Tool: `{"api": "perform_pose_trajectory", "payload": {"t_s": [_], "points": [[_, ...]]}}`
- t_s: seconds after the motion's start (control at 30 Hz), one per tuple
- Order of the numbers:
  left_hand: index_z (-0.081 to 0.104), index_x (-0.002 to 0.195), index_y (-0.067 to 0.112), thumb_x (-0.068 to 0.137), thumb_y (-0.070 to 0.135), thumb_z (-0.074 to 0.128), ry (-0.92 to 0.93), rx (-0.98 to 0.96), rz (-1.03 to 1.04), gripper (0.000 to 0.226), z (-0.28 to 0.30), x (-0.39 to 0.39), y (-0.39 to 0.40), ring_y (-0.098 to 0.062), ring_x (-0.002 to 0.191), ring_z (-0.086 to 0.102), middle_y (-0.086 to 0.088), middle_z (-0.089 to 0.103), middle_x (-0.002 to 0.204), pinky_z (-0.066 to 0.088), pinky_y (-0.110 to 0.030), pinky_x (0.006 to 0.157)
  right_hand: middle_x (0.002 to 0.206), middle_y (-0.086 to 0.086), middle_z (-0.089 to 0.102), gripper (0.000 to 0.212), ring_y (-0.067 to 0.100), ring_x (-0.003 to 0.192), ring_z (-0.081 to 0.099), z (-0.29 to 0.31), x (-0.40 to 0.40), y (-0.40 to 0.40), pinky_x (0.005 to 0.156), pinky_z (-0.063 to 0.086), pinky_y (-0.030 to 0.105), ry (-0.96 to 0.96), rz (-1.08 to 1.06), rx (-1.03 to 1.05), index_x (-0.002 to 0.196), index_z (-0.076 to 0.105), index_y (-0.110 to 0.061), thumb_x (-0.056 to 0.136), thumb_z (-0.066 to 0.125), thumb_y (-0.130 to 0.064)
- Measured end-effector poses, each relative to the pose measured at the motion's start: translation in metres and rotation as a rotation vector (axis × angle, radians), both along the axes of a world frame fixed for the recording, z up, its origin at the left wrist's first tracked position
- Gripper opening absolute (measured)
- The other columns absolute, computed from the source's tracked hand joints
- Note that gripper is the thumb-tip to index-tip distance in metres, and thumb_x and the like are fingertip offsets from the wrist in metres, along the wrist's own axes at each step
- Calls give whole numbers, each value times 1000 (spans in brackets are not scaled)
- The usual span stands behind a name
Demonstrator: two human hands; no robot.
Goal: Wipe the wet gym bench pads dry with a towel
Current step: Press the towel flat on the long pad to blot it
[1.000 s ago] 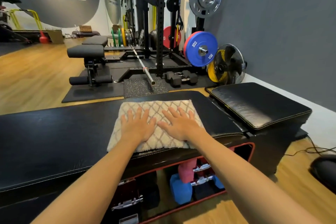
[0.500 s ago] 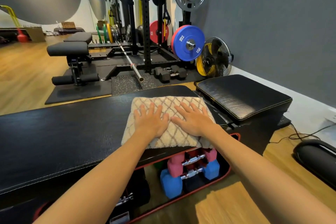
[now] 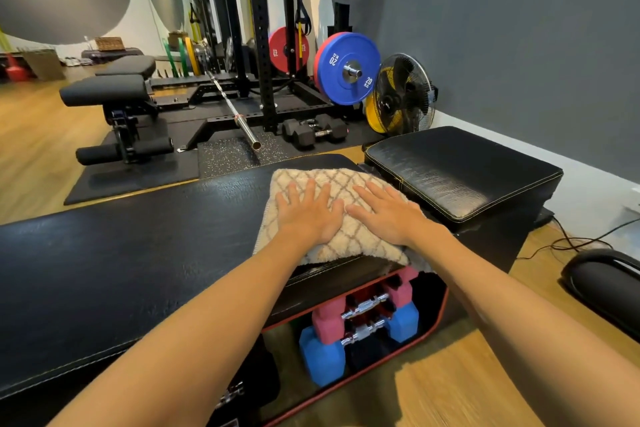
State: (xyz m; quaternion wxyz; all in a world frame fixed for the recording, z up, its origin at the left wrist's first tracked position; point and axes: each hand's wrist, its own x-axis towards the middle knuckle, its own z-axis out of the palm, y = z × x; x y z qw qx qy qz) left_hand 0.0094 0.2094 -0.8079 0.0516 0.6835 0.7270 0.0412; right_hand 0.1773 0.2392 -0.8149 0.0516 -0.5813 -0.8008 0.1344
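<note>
Nearest the camera, two bare forearms are reaching forward over the front edge of the long pad (image 3: pixel 131 253), the black worktop that is running left to right across the view. Beneath its right end, a stack of dumbbells (image 3: pixel 360 319), pink above blue, is sitting in a red-trimmed rack; the exact count is hard to tell.

Both hands are lying flat, fingers spread, palms pressing down on the one towel (image 3: pixel 332 180) and not gripping it. The left hand (image 3: pixel 308 213) and the right hand (image 3: pixel 388 215) are resting side by side, thumbs nearly touching. The towel is covering the right end of the long pad, its near edge drooping over the front.

The relation that matters: the long pad's axis is stretching away to the left of the hands, so most of that surface is lying on the left hand's side. The square pad (image 3: pixel 460 166), the second of two pads to wipe, is sitting just beside the towel on the right and slightly raised, so the right hand is the nearer one. Whether either pad is wet cannot be told from here.

Farther off, another bench (image 3: pixel 110 90), one barbell (image 3: pixel 232 107), a blue plate (image 3: pixel 348 68) and one fan (image 3: pixel 401 94) are standing by the wall.
</note>
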Motion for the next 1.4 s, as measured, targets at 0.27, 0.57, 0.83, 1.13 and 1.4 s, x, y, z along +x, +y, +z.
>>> {"api": "perform_pose_trajectory", "payload": {"t_s": [0.27, 0.57, 0.83, 1.13, 1.4], "points": [[3, 154, 35, 97, 57, 8, 12, 4, -56, 61, -1, -31, 59, -30, 148, -7, 5, -6, 162, -5, -55, 117, 166, -11, -7, 77, 24, 153, -9, 5, -26, 38, 118, 1, 58, -4, -44, -43, 156, 4, -41, 90, 17, -79], [4, 154, 35, 98, 54, 6, 19, 23, -27, 60, -3, -69, 113, -28, 149, -3, 5, -3, 163, -1, -53, 117, 166, -10, -8, 79, 29, 153, -7, 7, -75, 98, 118, 0, 62, -50, -67, -45, 156, 1, -40, 90, 16, -79], [16, 153, 30, 96, 52, 10, 46, 97, -7, 61, -4, -91, 132, -31, 146, 14, 0, 15, 161, 11, -56, 114, 166, -11, 3, 77, 26, 153, 0, 2, -94, 134, 116, 6, 59, -16, -23, 26, 156, 12, -43, 88, 22, -79], [5, 154, 32, 96, 59, 6, 44, 90, -2, 65, -7, -86, 97, -30, 149, -2, 0, 0, 163, -2, -54, 116, 166, -12, -5, 87, 25, 153, -10, 4, -82, 96, 119, -1, 59, -2, 17, -21, 155, 6, -43, 81, 17, -86], [5, 155, 31, 95, 61, 5, 6, 98, 5, 66, -6, -75, 24, -31, 148, -7, -1, -2, 163, -7, -53, 116, 166, -10, -9, 81, 25, 153, -10, 8, -70, 31, 118, -6, 61, -84, 51, 7, 156, 2, -45, 86, 15, -84]]}}
